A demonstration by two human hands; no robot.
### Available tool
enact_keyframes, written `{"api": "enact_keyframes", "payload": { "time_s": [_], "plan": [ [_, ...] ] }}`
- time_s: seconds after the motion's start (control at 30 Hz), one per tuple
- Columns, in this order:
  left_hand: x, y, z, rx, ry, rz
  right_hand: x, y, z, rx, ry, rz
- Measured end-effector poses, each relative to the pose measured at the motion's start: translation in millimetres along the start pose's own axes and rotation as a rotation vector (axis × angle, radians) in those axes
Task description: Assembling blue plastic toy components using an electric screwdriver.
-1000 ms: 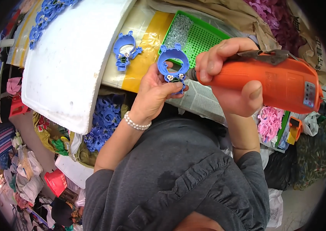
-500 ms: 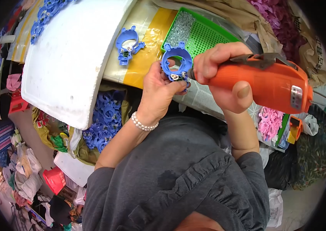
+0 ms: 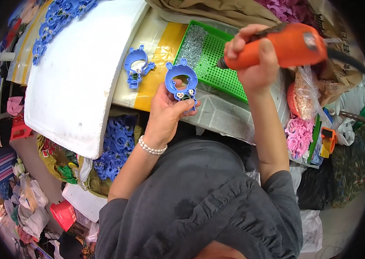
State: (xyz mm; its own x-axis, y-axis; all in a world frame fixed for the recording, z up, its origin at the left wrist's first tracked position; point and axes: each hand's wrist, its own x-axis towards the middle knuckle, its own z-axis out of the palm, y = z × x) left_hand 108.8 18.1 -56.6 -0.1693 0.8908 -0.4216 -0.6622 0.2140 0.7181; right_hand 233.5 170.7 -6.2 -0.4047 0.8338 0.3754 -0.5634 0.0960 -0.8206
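My left hand (image 3: pixel 165 112) pinches the lower end of a blue plastic piece (image 3: pixel 181 68), with its thumb on the front. The piece is animal-shaped, with two ear-like tabs, a large round opening and small light and dark parts below that. My right hand (image 3: pixel 258 71) is wrapped round an orange electric screwdriver (image 3: pixel 294 45) with a black cord. Its dark tip points left over a green perforated tray (image 3: pixel 223 75), apart from the blue piece. Small silvery screws (image 3: pixel 192 45) lie heaped at the tray's left end. Another blue piece (image 3: pixel 135 56) rests left of my left hand.
A white foam board (image 3: pixel 74 82) lies at the left, with several blue pieces (image 3: pixel 57 26) beyond it. Below its edge, a sack holds more blue pieces (image 3: pixel 115 146). Pink pieces (image 3: pixel 300 136) and an orange tape dispenser (image 3: pixel 328 140) sit at the right.
The screwdriver has moved away from the blue piece, up and to the right, with my right hand. My left hand still holds the piece, now a little lower and farther left in view.
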Motion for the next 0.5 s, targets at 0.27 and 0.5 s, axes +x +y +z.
{"api": "enact_keyframes", "payload": {
  "time_s": [0.27, 0.5],
  "plan": [
    [4.2, -1.9, -1.5, -0.019, -0.049, -0.004, 2.4, 26.9, -9.4, -0.148, 0.091, -0.016],
    [5.7, -3.7, 0.2, -0.023, -0.049, -0.038, 1.8, 30.0, -10.8, -0.146, 0.146, 0.009]
  ]
}}
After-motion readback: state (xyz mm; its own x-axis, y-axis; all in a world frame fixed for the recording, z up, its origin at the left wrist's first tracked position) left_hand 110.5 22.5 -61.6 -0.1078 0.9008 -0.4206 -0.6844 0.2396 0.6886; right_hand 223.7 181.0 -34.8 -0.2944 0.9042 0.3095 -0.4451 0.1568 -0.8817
